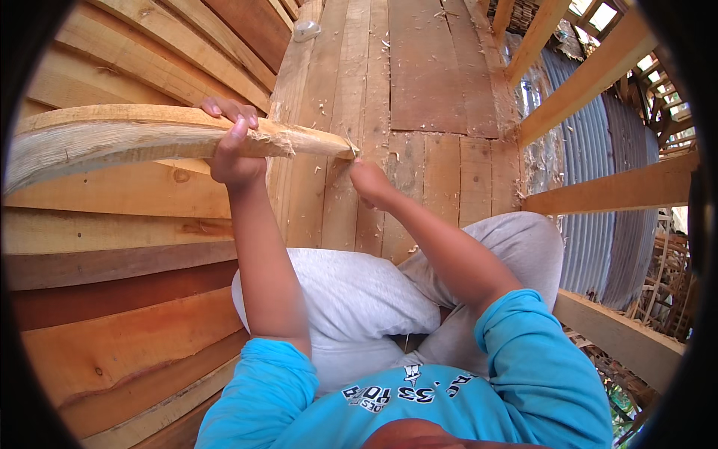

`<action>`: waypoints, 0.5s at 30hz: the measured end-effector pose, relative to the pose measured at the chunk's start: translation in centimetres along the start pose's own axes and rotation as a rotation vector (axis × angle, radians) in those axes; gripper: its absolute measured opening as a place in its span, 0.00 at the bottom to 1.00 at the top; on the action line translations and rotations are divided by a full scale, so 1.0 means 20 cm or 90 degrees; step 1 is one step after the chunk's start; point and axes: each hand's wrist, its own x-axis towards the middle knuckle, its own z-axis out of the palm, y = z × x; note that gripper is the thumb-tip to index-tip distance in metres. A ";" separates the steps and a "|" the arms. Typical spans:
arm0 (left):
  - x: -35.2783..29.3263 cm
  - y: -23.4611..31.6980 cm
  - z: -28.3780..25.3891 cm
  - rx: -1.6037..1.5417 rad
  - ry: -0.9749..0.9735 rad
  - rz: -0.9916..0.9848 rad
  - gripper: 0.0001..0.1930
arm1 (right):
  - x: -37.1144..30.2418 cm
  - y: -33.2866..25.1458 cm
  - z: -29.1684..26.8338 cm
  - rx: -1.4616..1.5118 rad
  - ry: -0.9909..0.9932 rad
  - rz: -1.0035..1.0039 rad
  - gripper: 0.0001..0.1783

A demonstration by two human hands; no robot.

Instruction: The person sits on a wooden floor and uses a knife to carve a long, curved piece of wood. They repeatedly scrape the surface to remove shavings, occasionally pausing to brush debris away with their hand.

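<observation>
A long, curved piece of wood (142, 135) reaches in from the left and narrows to a roughly cut end above the floor. My left hand (235, 142) is wrapped around it, thumb on the near side and fingers over the far side. Just behind the narrow end, the wood has a stepped, splintered cut. My right hand (372, 184) is closed in a fist right at the tip, where a thin curl of wood shaving (352, 147) stands up. Whatever that fist grips is hidden from this view.
Wood shavings lie scattered over the plank floor (344, 82). Overlapping boards (134, 194) form a wall close on my left. A small clear plastic item (306, 30) sits at the far left. Wooden rails (598, 187) edge the right side, with corrugated metal sheets (587, 247) beyond.
</observation>
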 end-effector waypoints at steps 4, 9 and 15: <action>-0.03 -0.01 0.05 0.082 0.093 0.026 0.18 | -0.13 -0.24 0.07 -0.077 -0.033 -0.169 0.27; -0.01 0.00 0.07 0.041 0.088 0.028 0.18 | 0.03 0.06 -0.02 -0.037 0.055 -0.021 0.30; -0.02 0.00 0.06 0.062 0.138 0.021 0.19 | -0.17 -0.28 0.03 0.032 -0.106 -0.087 0.25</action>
